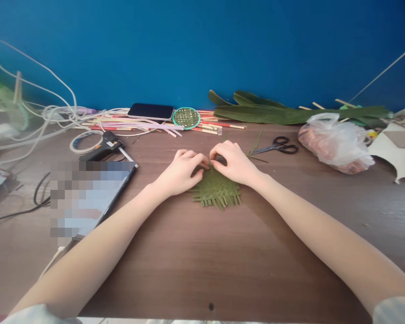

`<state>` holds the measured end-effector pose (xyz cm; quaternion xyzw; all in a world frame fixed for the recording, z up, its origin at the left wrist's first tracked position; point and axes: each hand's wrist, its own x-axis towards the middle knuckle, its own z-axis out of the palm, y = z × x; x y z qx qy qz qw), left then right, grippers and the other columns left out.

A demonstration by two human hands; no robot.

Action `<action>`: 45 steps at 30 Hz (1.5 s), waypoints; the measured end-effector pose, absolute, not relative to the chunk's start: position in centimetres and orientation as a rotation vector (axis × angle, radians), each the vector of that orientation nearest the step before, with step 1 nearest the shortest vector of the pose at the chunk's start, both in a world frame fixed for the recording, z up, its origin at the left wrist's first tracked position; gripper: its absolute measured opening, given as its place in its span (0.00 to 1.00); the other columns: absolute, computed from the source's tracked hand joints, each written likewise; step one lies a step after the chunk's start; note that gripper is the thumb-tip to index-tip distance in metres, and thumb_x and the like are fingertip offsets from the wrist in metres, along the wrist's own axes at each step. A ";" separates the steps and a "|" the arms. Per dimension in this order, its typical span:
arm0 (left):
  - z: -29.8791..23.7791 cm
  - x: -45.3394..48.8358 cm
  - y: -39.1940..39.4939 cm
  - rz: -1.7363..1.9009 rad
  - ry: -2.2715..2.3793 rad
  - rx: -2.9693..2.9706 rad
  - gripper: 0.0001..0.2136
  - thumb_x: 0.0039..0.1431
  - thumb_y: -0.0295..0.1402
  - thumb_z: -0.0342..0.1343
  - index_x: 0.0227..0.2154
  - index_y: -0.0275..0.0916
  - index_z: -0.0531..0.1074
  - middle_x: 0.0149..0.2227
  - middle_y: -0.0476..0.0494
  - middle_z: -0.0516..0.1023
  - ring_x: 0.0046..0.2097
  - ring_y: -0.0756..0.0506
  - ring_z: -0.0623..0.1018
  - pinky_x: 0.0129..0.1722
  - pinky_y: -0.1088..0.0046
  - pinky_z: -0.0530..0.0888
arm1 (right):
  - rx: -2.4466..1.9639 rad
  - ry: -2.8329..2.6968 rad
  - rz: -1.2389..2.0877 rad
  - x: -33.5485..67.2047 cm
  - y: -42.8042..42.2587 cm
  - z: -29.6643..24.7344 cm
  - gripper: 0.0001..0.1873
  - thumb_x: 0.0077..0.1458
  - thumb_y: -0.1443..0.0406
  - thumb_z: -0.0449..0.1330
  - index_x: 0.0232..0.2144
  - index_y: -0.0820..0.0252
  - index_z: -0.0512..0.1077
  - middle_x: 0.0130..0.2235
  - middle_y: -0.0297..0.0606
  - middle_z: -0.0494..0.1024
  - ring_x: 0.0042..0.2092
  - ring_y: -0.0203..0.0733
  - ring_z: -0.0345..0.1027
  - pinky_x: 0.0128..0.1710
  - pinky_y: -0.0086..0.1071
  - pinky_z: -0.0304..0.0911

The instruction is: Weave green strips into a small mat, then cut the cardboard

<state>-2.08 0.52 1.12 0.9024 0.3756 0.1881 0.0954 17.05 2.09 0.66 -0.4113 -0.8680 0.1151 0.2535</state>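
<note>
A small mat of woven green leaf strips [218, 189] lies on the brown table, its loose strip ends fanned out along the near edge. At its far edge my left hand [188, 171] and my right hand [235, 163] meet almost fingertip to fingertip. Both are closed in a pinch on the leaf strips there, though the exact strips between the fingers are too small to make out. My hands cover part of the mat's far side and corners. A few thin cut leaf strips [257, 143] lie just beyond my right hand.
Black-handled scissors [279, 146] lie right of my hands, before a plastic bag [337, 141] and long green leaves [273, 113]. On the left are a tablet [97, 193], a glue gun [104, 146], a tape roll [84, 142] and white cables [50, 117]. A phone [150, 111] rests on sticks.
</note>
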 end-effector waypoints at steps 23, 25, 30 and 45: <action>0.8 -2.2 0.6 0.553 1.104 2.707 0.08 0.56 0.27 0.45 0.37 0.40 0.66 0.39 0.48 0.75 0.44 0.46 0.72 0.51 0.65 0.59 | -1.406 -2.326 0.321 15.8 1.6 0.6 0.06 0.52 0.72 0.53 0.30 0.61 0.69 0.30 0.39 0.69 0.37 0.44 0.58 0.38 0.36 0.55; 0.8 -2.2 0.6 0.559 1.101 2.702 0.08 0.56 0.26 0.45 0.37 0.40 0.66 0.38 0.48 0.76 0.43 0.47 0.72 0.51 0.65 0.59 | -1.384 -2.300 0.336 15.8 1.6 0.6 0.05 0.51 0.73 0.54 0.30 0.60 0.67 0.31 0.39 0.69 0.37 0.44 0.58 0.38 0.36 0.55; 0.9 -2.2 0.6 0.567 1.103 2.684 0.08 0.55 0.26 0.45 0.36 0.40 0.66 0.39 0.49 0.76 0.44 0.47 0.72 0.51 0.65 0.59 | -1.266 -2.248 0.397 16.1 1.7 0.6 0.05 0.50 0.73 0.54 0.28 0.59 0.66 0.35 0.39 0.71 0.40 0.45 0.59 0.40 0.37 0.55; 0.9 -2.1 0.5 0.582 1.106 2.668 0.08 0.55 0.26 0.45 0.37 0.40 0.66 0.39 0.49 0.76 0.43 0.46 0.72 0.51 0.65 0.59 | -1.043 -2.267 0.457 17.2 2.0 0.2 0.08 0.47 0.74 0.53 0.29 0.57 0.65 0.33 0.35 0.73 0.40 0.43 0.61 0.42 0.38 0.53</action>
